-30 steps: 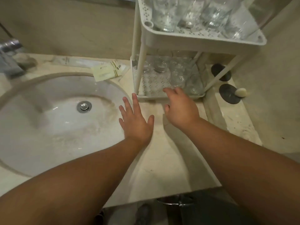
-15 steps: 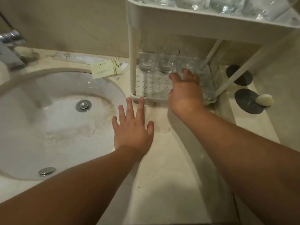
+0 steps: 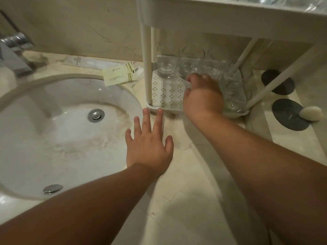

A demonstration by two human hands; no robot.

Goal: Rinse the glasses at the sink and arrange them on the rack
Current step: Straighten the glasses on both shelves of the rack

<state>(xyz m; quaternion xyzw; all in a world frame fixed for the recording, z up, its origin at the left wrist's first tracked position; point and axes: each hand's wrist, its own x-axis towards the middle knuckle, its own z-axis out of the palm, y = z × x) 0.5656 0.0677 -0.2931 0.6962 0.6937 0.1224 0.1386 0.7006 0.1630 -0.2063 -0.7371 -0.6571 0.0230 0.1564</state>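
Clear, round glasses (image 3: 165, 68) stand on the perforated white plastic lower shelf (image 3: 164, 93) of the rack (image 3: 146, 55). The right hand (image 3: 203, 96) reaches under the upper shelf, fingers curled on a blurred glass (image 3: 209, 71). The left hand (image 3: 149, 144) is open and spread flat over the glossy marble counter (image 3: 185, 200), beside the smooth white sink (image 3: 53, 131). Sachets (image 3: 120, 76) lie behind the sink; a white soap (image 3: 310, 113) rests on a dark round coaster

Bathroom vanity surround, seen from above.
Beige marble countertop (image 3: 185, 200) meets a scuffed tan wall (image 3: 79, 29); chrome faucet (image 3: 16, 50) stands at left under dim, warm light.
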